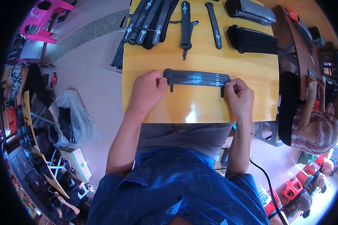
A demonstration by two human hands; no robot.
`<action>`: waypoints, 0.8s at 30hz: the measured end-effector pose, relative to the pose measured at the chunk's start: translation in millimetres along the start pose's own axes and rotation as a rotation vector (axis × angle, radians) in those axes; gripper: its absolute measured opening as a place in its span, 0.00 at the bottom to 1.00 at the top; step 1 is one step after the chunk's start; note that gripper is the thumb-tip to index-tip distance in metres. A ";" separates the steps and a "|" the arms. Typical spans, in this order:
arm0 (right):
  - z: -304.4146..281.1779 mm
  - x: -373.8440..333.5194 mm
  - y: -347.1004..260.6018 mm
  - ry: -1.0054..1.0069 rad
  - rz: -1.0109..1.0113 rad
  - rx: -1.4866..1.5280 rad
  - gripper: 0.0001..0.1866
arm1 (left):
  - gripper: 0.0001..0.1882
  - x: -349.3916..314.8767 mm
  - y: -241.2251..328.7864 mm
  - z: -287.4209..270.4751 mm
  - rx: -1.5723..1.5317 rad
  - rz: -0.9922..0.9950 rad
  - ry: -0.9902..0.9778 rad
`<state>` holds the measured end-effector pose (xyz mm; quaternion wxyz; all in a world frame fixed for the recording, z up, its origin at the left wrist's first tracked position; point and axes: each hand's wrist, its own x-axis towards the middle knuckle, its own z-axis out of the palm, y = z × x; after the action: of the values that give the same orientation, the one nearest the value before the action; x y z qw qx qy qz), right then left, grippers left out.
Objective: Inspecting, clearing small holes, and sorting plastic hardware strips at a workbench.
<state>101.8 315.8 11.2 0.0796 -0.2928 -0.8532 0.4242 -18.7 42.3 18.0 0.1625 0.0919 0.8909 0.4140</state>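
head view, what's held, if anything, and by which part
A stack of dark strips, pinched at both ends: left hand at left, right hand at right.

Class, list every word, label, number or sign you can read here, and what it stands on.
Nothing reads clearly enough to quote.
Dark strap bundle, pinched by left hand and right hand: pale print near its right end, too small.
Strap pile: several pale marks, too small.
Left single strap: far-end print, too small.
Right single strap: near-end print, too small.
Upper strap stack: pale mark, too small.
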 end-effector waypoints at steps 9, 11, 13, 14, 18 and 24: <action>1.5 1.9 5.2 0.028 -0.052 0.004 0.10 | 0.09 3.5 1.1 3.5 0.198 0.109 0.059; 3.0 1.4 8.9 0.040 -0.071 0.002 0.10 | 0.10 2.1 -3.4 4.3 0.217 0.144 0.078; 3.5 -1.8 5.5 0.067 -0.094 -0.056 0.10 | 0.08 -4.2 -13.8 4.8 0.176 0.184 0.104; 3.0 -5.5 -0.9 0.073 -0.112 -0.057 0.10 | 0.07 -8.7 -15.8 3.9 0.144 0.212 0.119; -1.5 -34.4 -27.9 0.188 -0.198 -0.246 0.17 | 0.16 -48.9 5.0 -1.5 0.177 0.144 0.197; 29.1 -49.8 -24.0 0.002 -0.732 -0.591 0.33 | 0.39 -71.8 19.6 44.5 0.488 0.732 0.115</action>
<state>120.9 256.6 17.1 0.1379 0.0169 -0.9845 0.1068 65.0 64.9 21.5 -0.0713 0.4138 0.8789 0.2263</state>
